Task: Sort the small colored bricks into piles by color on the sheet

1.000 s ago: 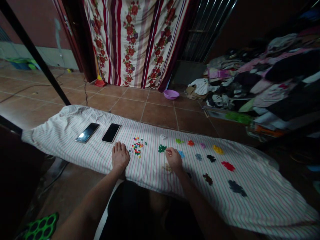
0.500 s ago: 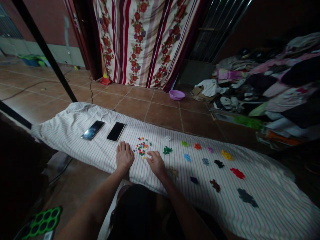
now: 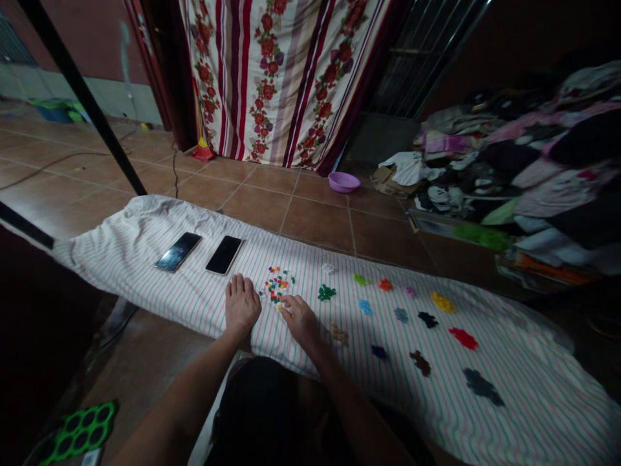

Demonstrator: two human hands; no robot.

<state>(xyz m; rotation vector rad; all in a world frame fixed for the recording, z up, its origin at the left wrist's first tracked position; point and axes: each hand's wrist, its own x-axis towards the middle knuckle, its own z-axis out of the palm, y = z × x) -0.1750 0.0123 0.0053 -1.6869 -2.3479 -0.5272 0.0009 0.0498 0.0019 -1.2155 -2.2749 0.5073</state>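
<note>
My left hand (image 3: 242, 303) lies flat on the striped cloth (image 3: 184, 304), fingers stretched out, just left of a mixed heap of tiny coloured pieces (image 3: 275, 285). At the heap's lower right edge is my right hand (image 3: 301, 318), thumb and forefinger slightly apart, fingertips at the pieces. Whether it touches one is too small to tell. Sorted single-colour piles spread to the right: dark green (image 3: 326, 292), white (image 3: 328, 268), beige (image 3: 339, 334), light blue (image 3: 365, 307), lime (image 3: 361, 279), orange (image 3: 385, 285), black (image 3: 427, 319), yellow (image 3: 442, 301), red (image 3: 464, 338) and others.
Two phones, one on the left (image 3: 178, 252) and another beside it (image 3: 224, 254), lie on the cloth. On the tiled floor beyond stand a purple basin (image 3: 344, 182) and a red dustpan (image 3: 202, 151). Heaped clothes (image 3: 528, 149) fill the right side.
My right hand has shifted slightly left and down, its fingertips now at the lower edge of the mixed heap. My left hand stays in place. The camera view has shifted a little.
</note>
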